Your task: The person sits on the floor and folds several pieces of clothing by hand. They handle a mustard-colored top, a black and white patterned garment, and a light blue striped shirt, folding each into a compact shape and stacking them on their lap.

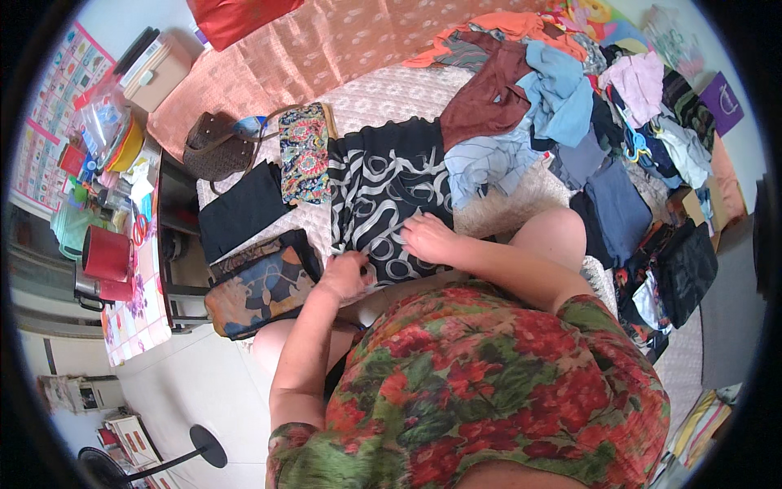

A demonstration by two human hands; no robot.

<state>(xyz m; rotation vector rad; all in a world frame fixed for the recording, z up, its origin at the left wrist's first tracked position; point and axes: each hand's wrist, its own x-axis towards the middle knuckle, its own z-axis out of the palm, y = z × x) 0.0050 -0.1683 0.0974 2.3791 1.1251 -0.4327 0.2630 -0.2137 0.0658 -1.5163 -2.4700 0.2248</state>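
A black garment with white swirl patterns (391, 183) lies spread on the bed before me, its dark gathered edge at the far end. My left hand (345, 275) touches its near left corner, with fingers curled and partly blurred. My right hand (427, 238) rests on the near right part, fingers bent together on a fold of the cloth. Beside the garment to the left are a folded paisley-print cloth (303, 153), a folded black cloth (244, 211) and a folded blue-and-brown patterned garment (263, 284).
A heap of loose clothes, with a maroon garment (486, 98) and a light blue one (559, 91), covers the right back. Folded blue trousers (618, 205) lie at the right. A brown handbag (217, 147) sits back left. Red scissors (140, 229) and a red mug (107, 253) occupy the left table.
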